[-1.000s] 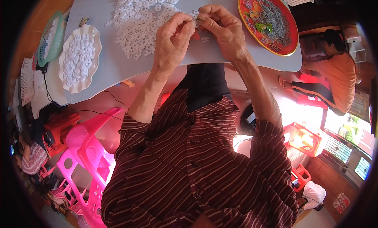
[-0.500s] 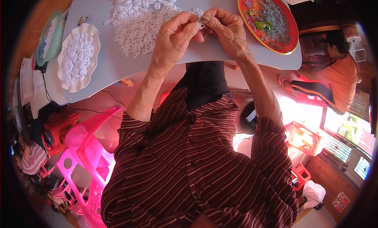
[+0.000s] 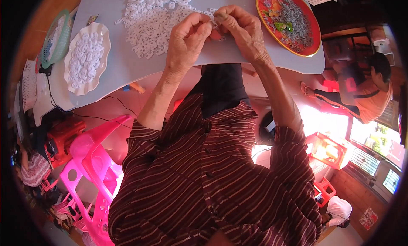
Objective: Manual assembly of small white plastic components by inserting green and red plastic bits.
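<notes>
Near the table's (image 3: 127, 71) front edge, left hand (image 3: 187, 37) and right hand (image 3: 242, 29) meet, fingertips pinching one small white ring (image 3: 212, 17). Loose white rings (image 3: 148, 20) lie just beyond; white dish (image 3: 73, 82) at left edge, red plate (image 3: 312, 33) at right.

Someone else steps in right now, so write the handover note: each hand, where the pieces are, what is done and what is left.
Left hand: fingers pinched together with the right, over the near edge of the grey table.
Right hand: pinching a small piece at its fingertips; too small to tell exactly what.
Pieces: loose pile of small white rings on the table just beyond the hands; more white pieces fill the white scalloped dish to the left. Red tray of grey bits sits to the right.
Done: the dish is heaped.
Left: the large loose pile remains on the table.
</notes>
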Motion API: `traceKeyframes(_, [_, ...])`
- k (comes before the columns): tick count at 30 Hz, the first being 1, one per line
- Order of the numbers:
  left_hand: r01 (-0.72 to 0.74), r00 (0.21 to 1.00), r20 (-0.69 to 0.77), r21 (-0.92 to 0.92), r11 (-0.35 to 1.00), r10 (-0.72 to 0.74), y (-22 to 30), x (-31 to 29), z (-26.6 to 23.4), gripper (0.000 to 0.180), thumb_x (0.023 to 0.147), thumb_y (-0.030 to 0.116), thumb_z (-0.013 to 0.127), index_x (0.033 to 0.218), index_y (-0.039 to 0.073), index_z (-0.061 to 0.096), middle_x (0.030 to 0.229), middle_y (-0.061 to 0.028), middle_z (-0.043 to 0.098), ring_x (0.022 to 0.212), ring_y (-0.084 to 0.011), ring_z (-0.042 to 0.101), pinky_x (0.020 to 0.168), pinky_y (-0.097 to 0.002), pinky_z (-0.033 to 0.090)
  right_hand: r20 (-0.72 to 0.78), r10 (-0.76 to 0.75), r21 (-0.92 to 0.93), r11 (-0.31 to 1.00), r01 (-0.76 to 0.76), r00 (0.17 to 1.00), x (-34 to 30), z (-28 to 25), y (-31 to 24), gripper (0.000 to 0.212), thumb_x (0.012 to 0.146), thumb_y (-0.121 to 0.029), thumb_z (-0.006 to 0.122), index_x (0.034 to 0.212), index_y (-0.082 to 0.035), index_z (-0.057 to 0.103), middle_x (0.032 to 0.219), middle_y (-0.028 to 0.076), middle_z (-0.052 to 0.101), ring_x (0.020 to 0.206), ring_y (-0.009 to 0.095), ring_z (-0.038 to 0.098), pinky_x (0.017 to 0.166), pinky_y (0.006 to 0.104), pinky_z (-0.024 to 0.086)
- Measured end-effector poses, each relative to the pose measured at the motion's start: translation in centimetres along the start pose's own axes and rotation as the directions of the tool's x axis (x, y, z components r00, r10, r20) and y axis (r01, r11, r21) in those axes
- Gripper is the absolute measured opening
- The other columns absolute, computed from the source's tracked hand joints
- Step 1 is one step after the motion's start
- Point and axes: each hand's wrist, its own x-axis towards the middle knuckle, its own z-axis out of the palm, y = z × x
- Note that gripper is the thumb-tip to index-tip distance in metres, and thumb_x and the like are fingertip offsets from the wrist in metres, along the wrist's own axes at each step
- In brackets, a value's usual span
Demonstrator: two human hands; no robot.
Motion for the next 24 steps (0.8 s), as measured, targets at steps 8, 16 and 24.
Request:
traceKeyframes(8, [0.062, 0.998, -0.013, -0.190, 0.980, -0.065, -0.2, -0.6, 1.4, 0.011, 0.089, 0.012, 0.055, 0.090, 0.001, 0.057, 0.074, -0.0011, 0.062, 0.070, -0.0057, 0.055, 0.065, -0.0201, 0.044, 0.032, 0.000, -0.088, 0.996, 0.002, 0.999, -0.2, 0.1, 0.4, 0.019, 0.089, -0.020, 0.060, 0.086, -0.002, 0.062, 0.072, -0.003, 0.058, 0.067, 0.003, 0.049, 0.062, 0.0177, 0.041])
traceKeyframes(16, [0.004, 0.996, -0.084, -0.142, 0.990, -0.016, 1.4, -0.1, 1.6, 0.010, 0.088, 0.010, 0.055, 0.089, 0.001, 0.058, 0.072, -0.0021, 0.061, 0.065, -0.0092, 0.055, 0.062, -0.0249, 0.045, -0.022, -0.021, 0.038, 0.999, 0.022, 1.000, -0.1, 0.0, 0.9, 0.018, 0.087, -0.019, 0.063, 0.087, 0.000, 0.063, 0.070, -0.001, 0.060, 0.064, 0.004, 0.052, 0.057, 0.0181, 0.043])
traceKeyframes(24, [-0.356, 0.910, 0.250, 0.879, 0.316, 0.331, 0.9, 6.4, -8.8, 0.010, 0.082, 0.011, 0.057, 0.085, 0.003, 0.062, 0.070, -0.0111, 0.058, 0.068, -0.0257, 0.056, 0.069, -0.0346, 0.043, -0.036, 0.022, 0.060, 0.998, -0.020, 0.999, -0.2, 0.3, 0.6, 0.018, 0.087, -0.017, 0.063, 0.088, 0.001, 0.062, 0.072, 0.001, 0.061, 0.060, 0.005, 0.052, 0.056, 0.0187, 0.044])
